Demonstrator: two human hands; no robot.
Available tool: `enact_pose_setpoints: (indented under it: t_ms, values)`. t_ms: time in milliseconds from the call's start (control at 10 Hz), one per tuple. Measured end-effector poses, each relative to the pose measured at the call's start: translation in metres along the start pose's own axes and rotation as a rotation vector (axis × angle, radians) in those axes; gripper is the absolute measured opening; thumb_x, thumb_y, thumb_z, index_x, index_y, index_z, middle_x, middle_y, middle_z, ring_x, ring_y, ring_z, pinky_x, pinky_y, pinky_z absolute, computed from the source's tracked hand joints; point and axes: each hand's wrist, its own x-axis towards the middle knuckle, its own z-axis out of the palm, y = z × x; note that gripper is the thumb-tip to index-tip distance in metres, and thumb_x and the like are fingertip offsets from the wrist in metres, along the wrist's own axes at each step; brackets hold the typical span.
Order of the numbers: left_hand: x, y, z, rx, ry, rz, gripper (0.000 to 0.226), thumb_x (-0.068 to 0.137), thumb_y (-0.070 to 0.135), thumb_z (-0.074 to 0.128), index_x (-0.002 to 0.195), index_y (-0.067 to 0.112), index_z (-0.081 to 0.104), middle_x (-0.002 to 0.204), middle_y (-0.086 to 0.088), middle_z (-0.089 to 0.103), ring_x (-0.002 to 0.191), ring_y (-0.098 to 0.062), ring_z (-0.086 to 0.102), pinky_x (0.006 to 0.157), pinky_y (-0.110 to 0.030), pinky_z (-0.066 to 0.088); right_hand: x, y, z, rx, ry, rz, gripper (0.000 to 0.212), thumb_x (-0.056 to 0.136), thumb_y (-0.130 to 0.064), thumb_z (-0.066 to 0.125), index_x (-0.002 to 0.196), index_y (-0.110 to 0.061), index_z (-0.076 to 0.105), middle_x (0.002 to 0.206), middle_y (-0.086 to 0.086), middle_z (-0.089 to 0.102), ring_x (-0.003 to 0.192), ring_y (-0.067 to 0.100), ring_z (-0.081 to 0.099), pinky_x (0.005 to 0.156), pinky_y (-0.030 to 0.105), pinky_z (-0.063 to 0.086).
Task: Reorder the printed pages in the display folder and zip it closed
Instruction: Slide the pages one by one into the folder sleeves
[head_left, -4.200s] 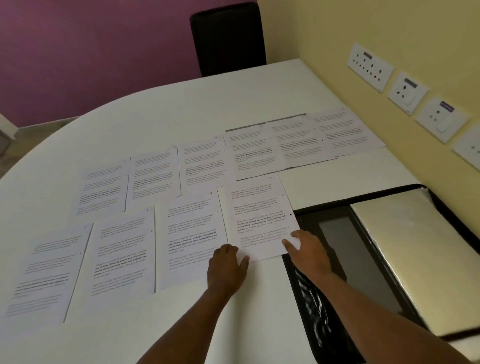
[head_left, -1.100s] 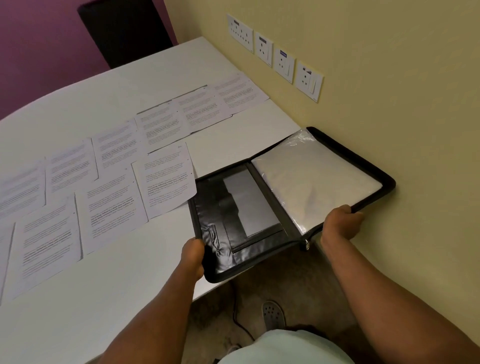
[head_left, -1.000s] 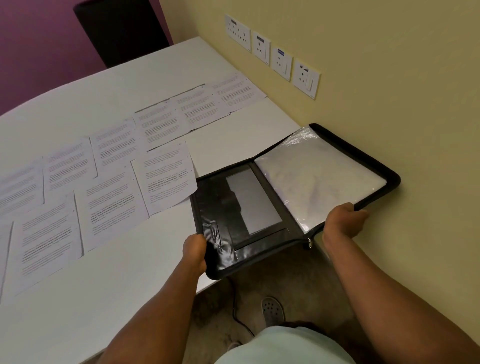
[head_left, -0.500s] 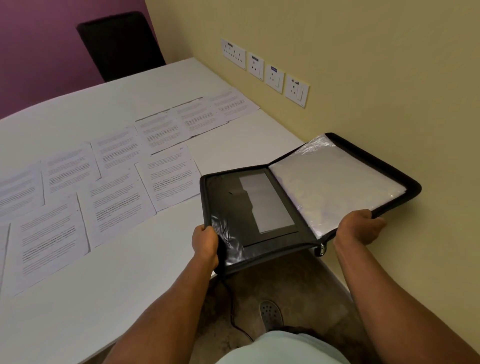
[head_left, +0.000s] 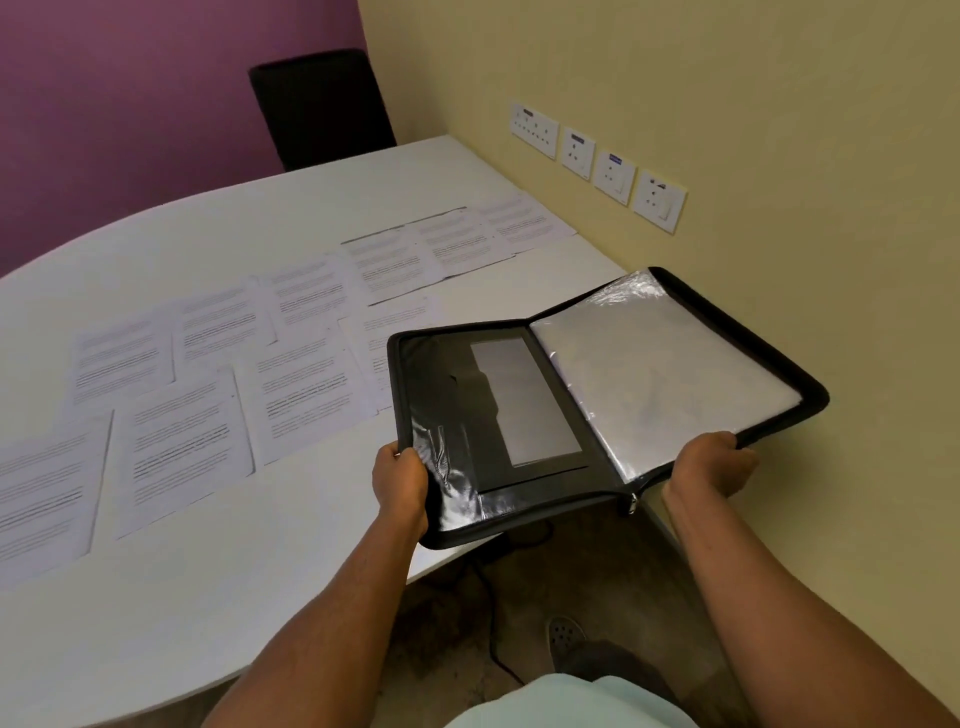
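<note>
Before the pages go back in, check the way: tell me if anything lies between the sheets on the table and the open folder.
Nothing visible does. The black zip display folder, held by left hand and right hand, overlaps the nearest white printed pages.

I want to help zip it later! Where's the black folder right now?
In the head view, the black folder is open and held up at the table's right end, beside the yellow wall; the left hand and right hand grip its near edge.

the text on the printed pages (head_left: 306, 395) beyond the left hand (head_left: 401, 486) is too blurred to read. the fingers of the right hand (head_left: 709, 467) curl out of sight under the display folder (head_left: 597, 405), which covers one page's near corner.
</note>
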Motion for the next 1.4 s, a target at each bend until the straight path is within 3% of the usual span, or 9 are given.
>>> enact_pose_setpoints:
  t_ms: [500, 600, 700, 800, 900, 1000, 1100, 1200, 1400]
  values:
    - [0.044, -0.045, -0.091, -0.019, 0.243, -0.073, 0.031, 0.098, 0.007, 0.038, 0.125, 0.007, 0.052, 0.113, -0.014, 0.060, 0.095, -0.026, 0.056, 0.085, -0.040, 0.047, -0.062, 0.055, 0.080, -0.128, -0.362, 0.291, 0.040, 0.100, -0.008, 0.033, 0.137, 0.005, 0.041, 0.131, 0.015, 0.051, 0.117, 0.036, 0.053, 0.092, 0.039, 0.044]
    - [0.053, -0.053, -0.094, -0.014, 0.255, -0.090, 0.028, 0.097, 0.007, 0.038, 0.121, 0.008, 0.052, 0.112, -0.014, 0.061, 0.094, -0.028, 0.057, 0.086, -0.042, 0.049, -0.058, 0.076, 0.095, -0.569, -0.388, 0.111, 0.036, 0.096, -0.007, 0.044, 0.131, -0.004, 0.051, 0.131, 0.013, 0.055, 0.109, 0.020, 0.059, 0.089, 0.028, 0.049]
    - [0.063, -0.061, -0.094, 0.018, 0.262, -0.118, 0.028, 0.096, 0.006, 0.038, 0.121, 0.009, 0.052, 0.111, -0.014, 0.061, 0.094, -0.029, 0.058, 0.087, -0.044, 0.050, -0.041, 0.102, 0.104, -1.365, -0.375, -0.447, 0.035, 0.095, -0.008, 0.046, 0.130, -0.009, 0.052, 0.135, 0.006, 0.051, 0.124, 0.017, 0.051, 0.102, 0.023, 0.042]
    - [0.071, -0.073, -0.094, 0.034, 0.268, -0.146, 0.029, 0.095, 0.005, 0.039, 0.120, 0.011, 0.052, 0.110, -0.014, 0.061, 0.093, -0.030, 0.058, 0.089, -0.047, 0.050, -0.033, 0.113, 0.114, -1.346, -0.330, -0.311, 0.034, 0.093, -0.007, 0.049, 0.127, -0.010, 0.053, 0.130, 0.005, 0.053, 0.118, 0.016, 0.054, 0.097, 0.023, 0.044]
    - [0.076, -0.081, -0.093, 0.030, 0.256, -0.184, 0.030, 0.093, 0.004, 0.041, 0.118, 0.013, 0.053, 0.108, -0.013, 0.062, 0.095, -0.031, 0.058, 0.090, -0.048, 0.049, -0.030, 0.103, 0.119, -0.321, -0.267, 0.476, 0.021, 0.094, -0.010, 0.044, 0.113, -0.008, 0.053, 0.097, 0.007, 0.055, 0.076, 0.017, 0.057, 0.079, 0.040, 0.055]
    - [0.081, -0.086, -0.091, 0.042, 0.239, -0.214, 0.033, 0.093, 0.004, 0.042, 0.123, 0.013, 0.052, 0.108, -0.013, 0.063, 0.093, -0.032, 0.060, 0.083, -0.043, 0.049, -0.031, 0.098, 0.119, -0.363, -0.227, 0.416, 0.028, 0.089, -0.013, 0.045, 0.111, 0.001, 0.054, 0.090, 0.014, 0.056, 0.071, 0.026, 0.054, 0.055, 0.037, 0.044]
    - [0.088, -0.090, -0.092, 0.102, 0.224, -0.237, 0.034, 0.093, 0.009, 0.045, 0.126, 0.014, 0.052, 0.108, -0.013, 0.064, 0.087, -0.031, 0.061, 0.076, -0.040, 0.049, -0.019, 0.098, 0.124, -0.510, -0.178, 0.307, 0.046, 0.084, -0.022, 0.050, 0.125, -0.002, 0.050, 0.112, 0.021, 0.058, 0.090, 0.034, 0.060, 0.062, 0.037, 0.047]
    - [0.091, -0.092, -0.094, 0.266, 0.186, -0.241, 0.032, 0.093, 0.019, 0.053, 0.124, 0.012, 0.054, 0.107, -0.011, 0.063, 0.087, -0.027, 0.056, 0.078, -0.035, 0.045, -0.007, 0.090, 0.127, -0.690, -0.106, 0.088, 0.060, 0.079, -0.027, 0.056, 0.132, -0.003, 0.043, 0.129, 0.023, 0.050, 0.110, 0.041, 0.055, 0.088, 0.050, 0.049]
    - [0.097, -0.092, -0.089, 0.609, 0.142, -0.138, 0.038, 0.088, 0.033, 0.058, 0.111, 0.004, 0.058, 0.104, -0.012, 0.058, 0.090, -0.031, 0.058, 0.079, -0.040, 0.052, 0.005, 0.095, 0.154, -0.953, -0.509, -0.721, 0.051, 0.089, -0.024, 0.060, 0.133, -0.001, 0.049, 0.133, 0.022, 0.053, 0.121, 0.039, 0.051, 0.099, 0.050, 0.042]
